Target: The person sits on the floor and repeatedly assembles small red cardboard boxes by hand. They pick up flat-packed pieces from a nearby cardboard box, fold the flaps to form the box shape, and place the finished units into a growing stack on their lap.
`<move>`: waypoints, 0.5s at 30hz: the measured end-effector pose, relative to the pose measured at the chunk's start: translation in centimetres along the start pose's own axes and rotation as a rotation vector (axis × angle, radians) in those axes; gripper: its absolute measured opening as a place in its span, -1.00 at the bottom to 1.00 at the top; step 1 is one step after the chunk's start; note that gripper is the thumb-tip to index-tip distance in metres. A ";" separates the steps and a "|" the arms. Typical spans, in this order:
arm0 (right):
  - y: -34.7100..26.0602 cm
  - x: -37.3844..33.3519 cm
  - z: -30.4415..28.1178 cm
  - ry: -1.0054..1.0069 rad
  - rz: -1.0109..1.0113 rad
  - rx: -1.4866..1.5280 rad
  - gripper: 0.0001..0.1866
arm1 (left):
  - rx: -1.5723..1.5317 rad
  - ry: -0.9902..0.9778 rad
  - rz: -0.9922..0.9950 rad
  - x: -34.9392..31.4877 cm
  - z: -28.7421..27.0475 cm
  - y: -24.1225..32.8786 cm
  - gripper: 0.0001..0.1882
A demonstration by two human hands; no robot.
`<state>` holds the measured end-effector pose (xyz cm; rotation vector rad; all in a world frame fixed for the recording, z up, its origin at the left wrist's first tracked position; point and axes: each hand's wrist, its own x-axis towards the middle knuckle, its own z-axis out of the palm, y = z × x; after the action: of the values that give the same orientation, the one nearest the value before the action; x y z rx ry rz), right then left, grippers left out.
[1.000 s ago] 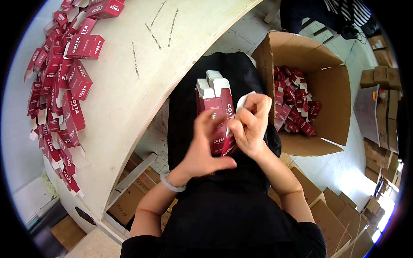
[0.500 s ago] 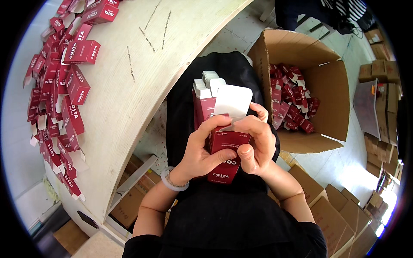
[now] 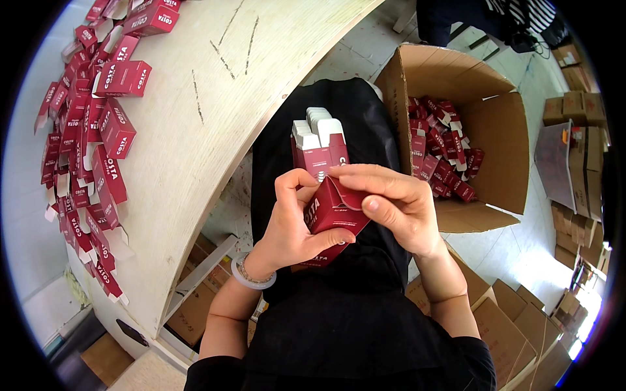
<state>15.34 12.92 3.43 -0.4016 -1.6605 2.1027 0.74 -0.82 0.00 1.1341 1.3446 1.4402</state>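
Note:
A small dark red carton [image 3: 336,220] with white lettering is held over my lap, tilted, with its end toward my right hand. My left hand [image 3: 283,225] grips its sides, thumb along the near face and fingers behind. My right hand [image 3: 404,205] has its fingers stretched along the carton's upper edge and its thumb at the end flap, which is folded over. Just beyond, a stack of flattened red cartons [image 3: 319,144] with white flaps stands on the black apron [image 3: 372,111] over my lap. The fingertips of my left hand are partly hidden.
A heap of folded red cartons [image 3: 85,143] lies along the far left of the pale curved table [image 3: 176,104]. At the right, an open cardboard box [image 3: 492,130] holds more red cartons [image 3: 443,146]. Brown boxes [image 3: 502,332] stand lower right; a person in dark trousers [image 3: 440,19] is at the top.
The white flap that stood up from the carton has been folded down. The carton has turned and tilted, and my right hand has moved over its end, fingers now straighter.

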 end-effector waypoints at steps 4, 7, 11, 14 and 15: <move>0.6 -0.4 0.5 0.081 0.012 -0.064 -0.77 | -0.010 0.038 0.027 -0.2 0.3 -0.6 -0.17; 0.7 -0.6 0.5 0.115 -0.017 -0.129 -0.76 | -0.004 0.044 0.041 -0.1 0.4 -0.8 -0.17; 0.7 -0.6 0.6 0.128 -0.019 -0.193 -0.76 | -0.003 0.023 0.011 0.0 0.4 -0.7 -0.18; 0.8 -0.8 0.5 0.156 -0.040 -0.271 -0.76 | 0.023 0.018 -0.012 -0.1 0.5 -1.2 -0.19; 0.8 -0.9 0.4 0.152 0.004 -0.230 -0.75 | 0.039 0.016 -0.017 -0.2 0.5 -1.4 -0.19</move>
<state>15.78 12.02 2.74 -0.6205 -1.8153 1.8393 1.32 -0.77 -1.42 1.1360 1.3957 1.4191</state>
